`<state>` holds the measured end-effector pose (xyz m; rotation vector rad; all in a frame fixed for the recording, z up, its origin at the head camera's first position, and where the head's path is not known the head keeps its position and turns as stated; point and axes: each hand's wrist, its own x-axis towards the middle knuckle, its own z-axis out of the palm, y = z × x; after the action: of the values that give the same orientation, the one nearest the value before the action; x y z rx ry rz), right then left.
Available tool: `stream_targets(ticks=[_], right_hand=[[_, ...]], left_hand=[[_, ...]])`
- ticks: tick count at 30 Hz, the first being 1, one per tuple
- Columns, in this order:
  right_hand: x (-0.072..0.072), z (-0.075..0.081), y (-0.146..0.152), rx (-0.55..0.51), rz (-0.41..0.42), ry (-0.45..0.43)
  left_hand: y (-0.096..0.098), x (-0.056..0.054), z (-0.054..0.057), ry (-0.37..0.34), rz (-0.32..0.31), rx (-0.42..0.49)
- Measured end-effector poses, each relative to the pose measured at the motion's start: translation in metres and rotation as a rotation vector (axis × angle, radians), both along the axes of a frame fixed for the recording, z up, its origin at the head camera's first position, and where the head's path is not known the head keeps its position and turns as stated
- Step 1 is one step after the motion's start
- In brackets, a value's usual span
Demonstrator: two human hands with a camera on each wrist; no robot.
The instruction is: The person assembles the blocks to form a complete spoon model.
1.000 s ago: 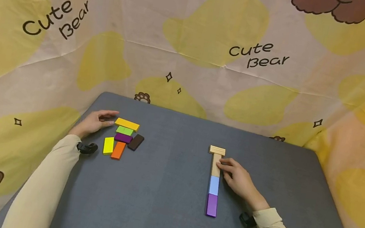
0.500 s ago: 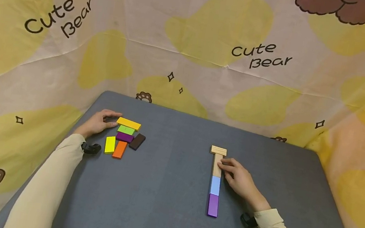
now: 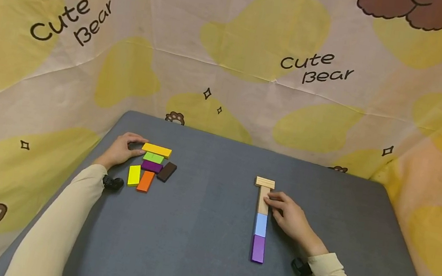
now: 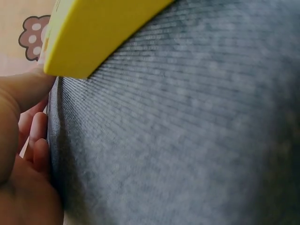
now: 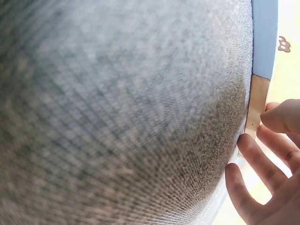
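- We're walled in by patterned cloth (image 3: 251, 43) along the far, left and right edges of the bench (image 3: 205, 249).
- A wide grey stretch spreads between our two block groups.
- The right grip (image 3: 292, 219), fingers loose, touches the wooden block (image 3: 262, 207); striped block (image 3: 265, 182) crosses its far end, blue block (image 3: 261, 225) meets its near end.
- And the left grip (image 3: 121, 149), near the left edge, pinches the amber block (image 3: 157, 150); green block (image 3: 153, 158), then plum block (image 3: 151, 166), queue on its near side.
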<state>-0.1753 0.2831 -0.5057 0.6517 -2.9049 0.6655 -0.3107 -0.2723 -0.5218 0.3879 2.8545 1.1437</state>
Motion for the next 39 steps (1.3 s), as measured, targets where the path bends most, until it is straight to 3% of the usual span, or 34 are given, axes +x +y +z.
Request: stream_targets(ticks=[9, 16, 27, 39], right_hand=[[-0.001, 0.000, 0.001, 0.011, -0.006, -0.009], [-0.001, 0.003, 0.002, 0.013, -0.005, -0.016], [0.002, 0.005, 0.000, -0.007, -0.005, -0.035], [0.003, 0.006, 0.000, -0.017, -0.008, -0.032]], left_hand=[[0.005, -0.002, 0.005, -0.005, 0.059, 0.007], [0.020, -0.008, 0.017, -0.030, 0.083, 0.103], [0.093, -0.017, 0.032, 0.008, 0.059, 0.188], [0.182, -0.022, 0.018, -0.017, -0.004, 0.242]])
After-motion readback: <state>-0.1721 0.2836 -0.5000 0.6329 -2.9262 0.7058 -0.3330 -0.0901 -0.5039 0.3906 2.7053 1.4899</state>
